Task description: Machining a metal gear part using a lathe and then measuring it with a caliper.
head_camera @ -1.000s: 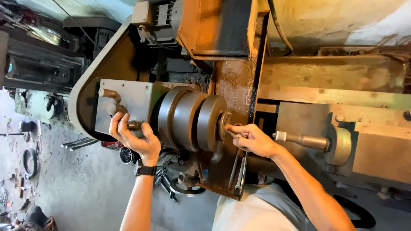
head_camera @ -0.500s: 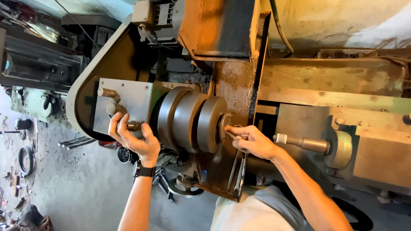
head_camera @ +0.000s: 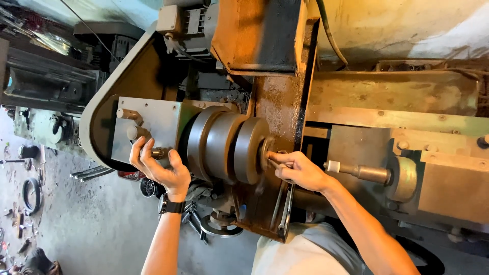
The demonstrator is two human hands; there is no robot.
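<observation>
Left hand (head_camera: 158, 170) is curled around a small metal knob (head_camera: 159, 152) on the grey headstock plate (head_camera: 153, 127), fingers wrapped over it, a black watch at the wrist. Just right of that grip sits the big stepped chuck (head_camera: 224, 147), and at its face the right hand (head_camera: 300, 170) pinches a thin metal piece (head_camera: 272, 163), fingertips closed on it and almost touching the chuck. Beyond that hand, the tailstock spindle (head_camera: 359, 171) points back at it. The risk: if that chuck turns, fingers this close could get caught, or the piece could slip out.
</observation>
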